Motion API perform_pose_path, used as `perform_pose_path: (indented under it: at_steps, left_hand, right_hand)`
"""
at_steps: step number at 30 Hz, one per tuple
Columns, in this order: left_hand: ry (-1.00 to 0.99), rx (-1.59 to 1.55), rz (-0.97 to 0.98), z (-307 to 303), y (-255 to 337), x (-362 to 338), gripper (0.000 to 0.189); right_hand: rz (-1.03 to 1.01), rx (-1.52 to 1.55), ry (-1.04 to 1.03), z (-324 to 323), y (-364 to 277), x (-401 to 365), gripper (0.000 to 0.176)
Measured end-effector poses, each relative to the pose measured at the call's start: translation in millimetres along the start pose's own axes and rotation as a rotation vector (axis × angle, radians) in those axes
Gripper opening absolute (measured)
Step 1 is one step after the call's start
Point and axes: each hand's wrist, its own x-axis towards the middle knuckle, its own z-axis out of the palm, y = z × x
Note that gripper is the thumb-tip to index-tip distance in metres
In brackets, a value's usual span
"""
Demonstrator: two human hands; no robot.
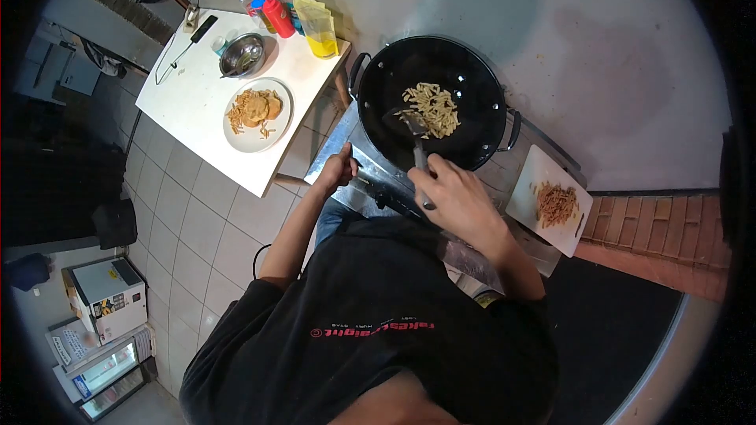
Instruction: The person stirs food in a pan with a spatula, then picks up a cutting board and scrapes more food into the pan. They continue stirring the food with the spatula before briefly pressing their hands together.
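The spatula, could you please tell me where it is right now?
In the head view, the spatula is just right of centre, gripped in the right hand, its blade at the edge of the pale strips inside the black wok.

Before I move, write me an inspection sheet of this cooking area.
Surface: metal stove under black wok; white table beside it.
Job's things: pale cut strips in the wok, spatula among them; browned strips on white cutting board.
Clutter: steel bowl, food-laden plate, red squeeze bottle on white table.
Hands: right hand grips spatula; left hand curled, contents unclear.
Cables: thin black curve beside left forearm, possibly a cable.
Surroundings: tiled floor, brick ledge.
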Motion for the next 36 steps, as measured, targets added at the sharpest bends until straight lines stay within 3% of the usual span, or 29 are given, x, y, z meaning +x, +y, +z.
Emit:
perform_pose_path:
  at_steps: [2,3,6,8,11,20,31,36]
  left_hand:
    - [0.015,0.022,0.018,-1,-1,1,0.075]
    - [0.012,0.013,0.005,-1,0,0,0.075]
    - [0.0,-0.015,-0.012,-2,2,1,0.074]
    - [-0.008,-0.035,-0.018,-1,1,2,0.074]
    - [0.024,-0.04,-0.022,1,1,0,0.074]
    - [0.036,0.008,-0.01,1,2,-1,0.074]
    - [0.001,-0.023,0.013,1,1,-3,0.074]
    - [-0.02,-0.029,-0.01,-2,0,0,0.074]
  right_hand:
    - [-0.033,0.05,-0.051,0,-6,0,0.04]
    - [-0.035,0.086,0.043,4,-6,1,0.021]
    - [0.008,0.102,0.115,16,10,10,0.02]
    - [0.048,0.078,0.068,21,29,15,0.029]
    - [0.111,0.092,0.215,15,34,17,0.015]
    - [0.071,0.194,0.238,5,12,19,0.014]
    - [0.194,0.215,0.322,13,24,32,0.011]
    - [0.121,0.348,0.303,15,15,36,0.011]
